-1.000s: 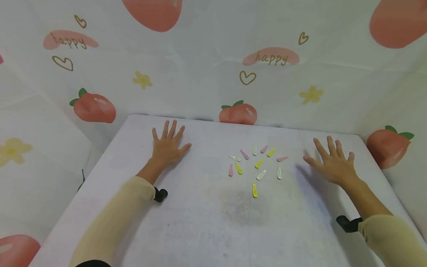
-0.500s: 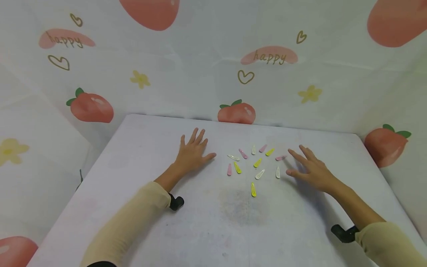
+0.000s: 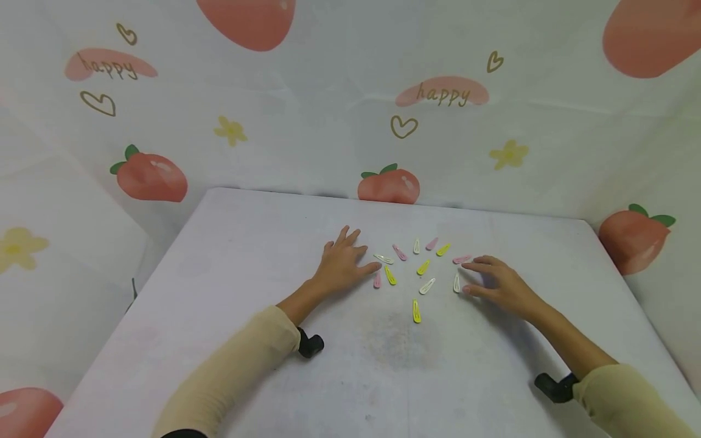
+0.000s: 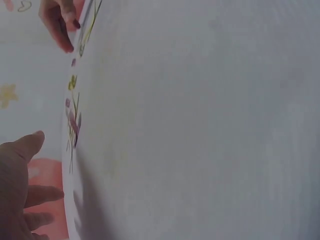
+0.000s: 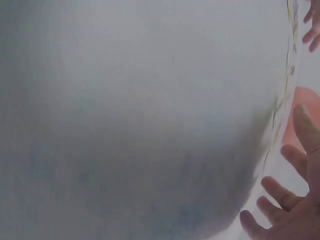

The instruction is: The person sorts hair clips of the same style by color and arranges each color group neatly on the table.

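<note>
Snap hair clips in pink, yellow and white lie scattered on the white table in the head view. My left hand (image 3: 341,266) hovers at their left side, fingers spread, its thumb tip close to a white hair clip (image 3: 384,259) and a pink hair clip (image 3: 377,280). On the other side my right hand (image 3: 502,285) holds nothing; its thumb tip is right by a white hair clip (image 3: 457,283), and its fingertips are near a pink hair clip (image 3: 462,259). A yellow hair clip (image 3: 417,311) lies closest to the person. Both wrist views show relaxed, empty fingers.
The white table (image 3: 263,389) ends at the back against a hanging cloth (image 3: 317,121) printed with peaches, flowers and lettering. A black wrist mount (image 3: 311,345) juts from the left sleeve, and another black mount (image 3: 554,388) from the right.
Both hands have moved inward toward the hair clips, the left one rightward and nearer the person, the right one leftward. The right fingers have drawn closer together. The clips lie as before.
</note>
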`<state>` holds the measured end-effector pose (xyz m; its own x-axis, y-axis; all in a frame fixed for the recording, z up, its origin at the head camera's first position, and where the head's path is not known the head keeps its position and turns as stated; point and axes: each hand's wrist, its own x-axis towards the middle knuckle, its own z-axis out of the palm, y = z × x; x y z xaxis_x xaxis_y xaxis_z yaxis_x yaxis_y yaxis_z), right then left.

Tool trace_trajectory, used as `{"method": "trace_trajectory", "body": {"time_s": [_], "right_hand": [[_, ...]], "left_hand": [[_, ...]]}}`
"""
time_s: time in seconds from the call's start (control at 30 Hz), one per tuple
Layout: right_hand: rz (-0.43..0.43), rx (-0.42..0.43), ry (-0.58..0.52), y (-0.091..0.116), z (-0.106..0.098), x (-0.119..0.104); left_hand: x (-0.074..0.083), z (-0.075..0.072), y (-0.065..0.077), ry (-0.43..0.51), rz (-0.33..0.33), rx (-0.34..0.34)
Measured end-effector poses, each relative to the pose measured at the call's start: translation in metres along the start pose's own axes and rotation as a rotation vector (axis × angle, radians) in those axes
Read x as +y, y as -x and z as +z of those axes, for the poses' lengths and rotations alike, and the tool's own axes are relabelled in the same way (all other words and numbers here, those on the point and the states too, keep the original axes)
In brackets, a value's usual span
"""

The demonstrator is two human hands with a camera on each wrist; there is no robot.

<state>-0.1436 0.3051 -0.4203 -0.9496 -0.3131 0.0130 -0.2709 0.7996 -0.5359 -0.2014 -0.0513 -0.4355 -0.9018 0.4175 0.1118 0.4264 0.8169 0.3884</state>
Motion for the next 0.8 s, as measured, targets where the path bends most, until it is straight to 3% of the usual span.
{"method": "trace_trajectory", "body": {"time_s": [0.27, 0.8], "right_hand": [[0.02, 0.011, 0.0, -0.002, 0.008, -0.002], [0.012, 0.025, 0.048, -0.005, 0.014, 0.003]], "left_hand": [[0.011, 0.01, 0.0, -0.008, -0.007, -0.009], [0.022, 0.014, -0.007, -0.001, -0.018, -0.015]]}}
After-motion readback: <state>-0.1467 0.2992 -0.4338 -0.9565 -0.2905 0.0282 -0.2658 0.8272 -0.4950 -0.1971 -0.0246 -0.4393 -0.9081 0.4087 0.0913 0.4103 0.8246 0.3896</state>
